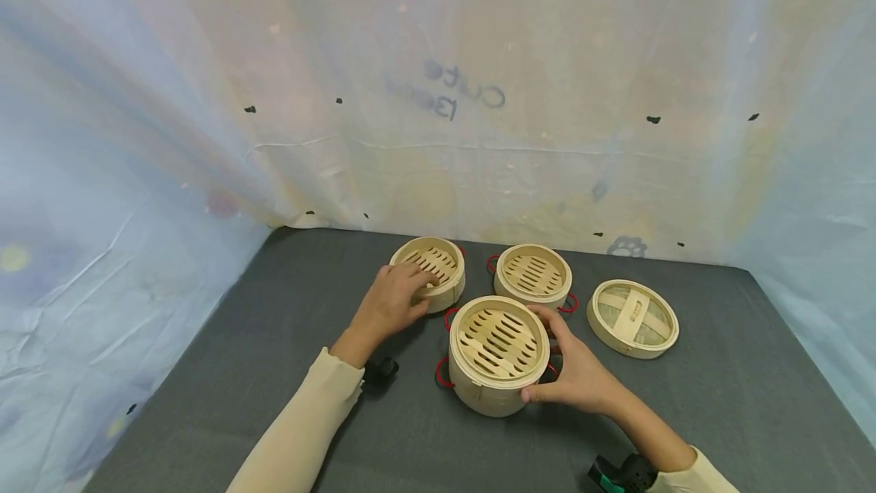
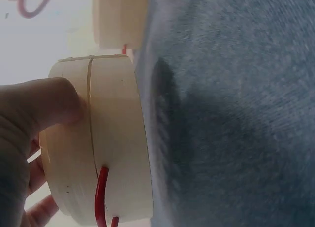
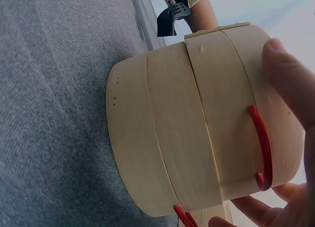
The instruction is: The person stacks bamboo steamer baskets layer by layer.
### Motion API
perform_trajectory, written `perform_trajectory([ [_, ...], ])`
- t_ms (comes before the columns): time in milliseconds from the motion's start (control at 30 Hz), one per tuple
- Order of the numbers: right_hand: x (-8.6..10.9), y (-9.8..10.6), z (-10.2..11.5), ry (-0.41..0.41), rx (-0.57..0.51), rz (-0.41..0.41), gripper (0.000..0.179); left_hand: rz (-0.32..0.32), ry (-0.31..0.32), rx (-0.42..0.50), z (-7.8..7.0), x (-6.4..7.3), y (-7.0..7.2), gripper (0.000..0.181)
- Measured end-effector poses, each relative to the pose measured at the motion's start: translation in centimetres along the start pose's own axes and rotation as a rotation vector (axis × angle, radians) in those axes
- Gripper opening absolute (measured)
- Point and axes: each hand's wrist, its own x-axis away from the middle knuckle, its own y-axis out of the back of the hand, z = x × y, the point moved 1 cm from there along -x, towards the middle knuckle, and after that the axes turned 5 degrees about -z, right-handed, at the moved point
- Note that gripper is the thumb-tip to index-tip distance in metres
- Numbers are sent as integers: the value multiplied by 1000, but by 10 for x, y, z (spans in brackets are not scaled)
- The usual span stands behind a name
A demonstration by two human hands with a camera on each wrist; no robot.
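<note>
Two stacked bamboo steamer baskets (image 1: 498, 345) with slatted bottoms stand at the front centre, red loop handles on their sides. My right hand (image 1: 575, 367) grips the upper basket's right side, thumb at the front and fingers behind; in the right wrist view the upper basket (image 3: 226, 113) sits on the lower one (image 3: 157, 133). Farther back on the left is a single steamer basket (image 1: 448, 294). My left hand (image 1: 393, 301) holds its near left side. The left wrist view has the thumb on this basket's wall (image 2: 115, 123) and the fingers on its far side, partly hidden.
Behind the stack stands another steamer basket (image 1: 534, 274) with red handles. A round bamboo lid (image 1: 633, 318) lies to the right. Everything rests on a dark grey cloth-covered table (image 1: 274, 402), with a pale patterned curtain (image 1: 547, 189) along its back edge.
</note>
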Motion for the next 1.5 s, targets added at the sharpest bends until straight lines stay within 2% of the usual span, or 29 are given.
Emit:
perform_trajectory([
  [200,-1,0,0,12,2,-6,117,-44,-43,19,-2,0,13,30],
  [500,0,1,1,5,-17,-4,116,-76,-40,54,-9,-1,31,29],
  [800,2,0,-2,-22,-39,7,115,-140,-79,51,-19,-6,49,30],
  [1100,3,0,-2,-51,-64,17,115,-212,-115,60,-30,-10,69,28],
  [1500,0,0,-1,-29,-43,7,115,-252,-175,93,-47,-10,93,32],
])
